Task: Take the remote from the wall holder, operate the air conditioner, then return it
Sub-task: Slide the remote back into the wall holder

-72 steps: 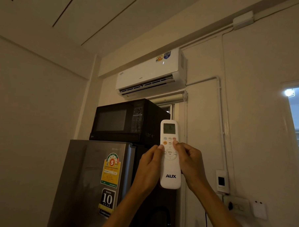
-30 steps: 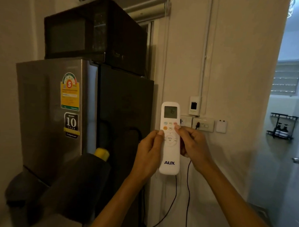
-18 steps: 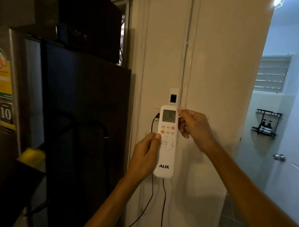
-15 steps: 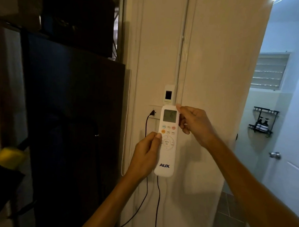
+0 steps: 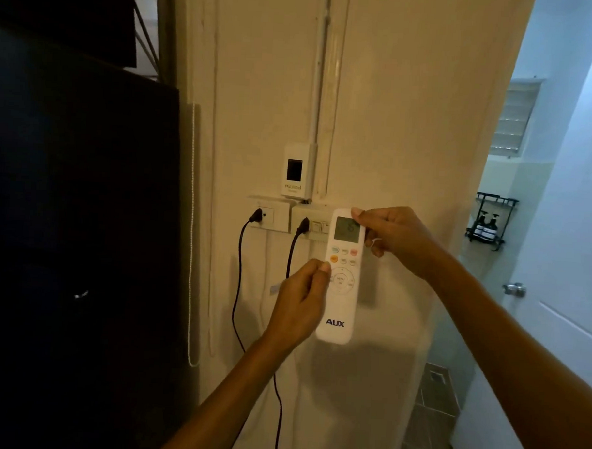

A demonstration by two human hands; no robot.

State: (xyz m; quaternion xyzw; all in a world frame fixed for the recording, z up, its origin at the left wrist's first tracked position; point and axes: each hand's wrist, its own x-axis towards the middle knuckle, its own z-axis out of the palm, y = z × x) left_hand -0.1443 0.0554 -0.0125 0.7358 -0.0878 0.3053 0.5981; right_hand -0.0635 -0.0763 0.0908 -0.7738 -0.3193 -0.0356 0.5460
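A dark appliance side (image 5: 77,231) fills the far left of the view, with a pale cord (image 5: 191,240) hanging down the wall edge just beside it. To its right, on the cream wall (image 5: 411,110), two sockets sit side by side below a small white box with a dark window (image 5: 295,171). A black plug sits in the left socket (image 5: 269,218) and another in the right socket (image 5: 313,223), each with a black cable (image 5: 239,289) trailing downward.

The left hand (image 5: 299,306) comes up from below, its fingers curled closed around the left edge of the white remote (image 5: 342,277). Its thumb tip rests on the face at the left rim of the round button ring, just below the orange button. The remote stands upright, close in front of the wall, with its screen at the top and the AUX lettering near the bottom end, which hangs free below the left hand. Its upper left corner overlaps the right socket plate.

The right hand (image 5: 392,238) reaches in from the right and pinches the remote's top right corner: the thumb lies over the upper right part of the screen, while the other fingers fold behind and beside the right edge. Whether the remote touches the wall cannot be told.

Farther right, past the wall's corner, a brighter room shows a louvred window (image 5: 516,118), a black rack with bottles (image 5: 489,222) and a white door with a metal knob (image 5: 514,289).
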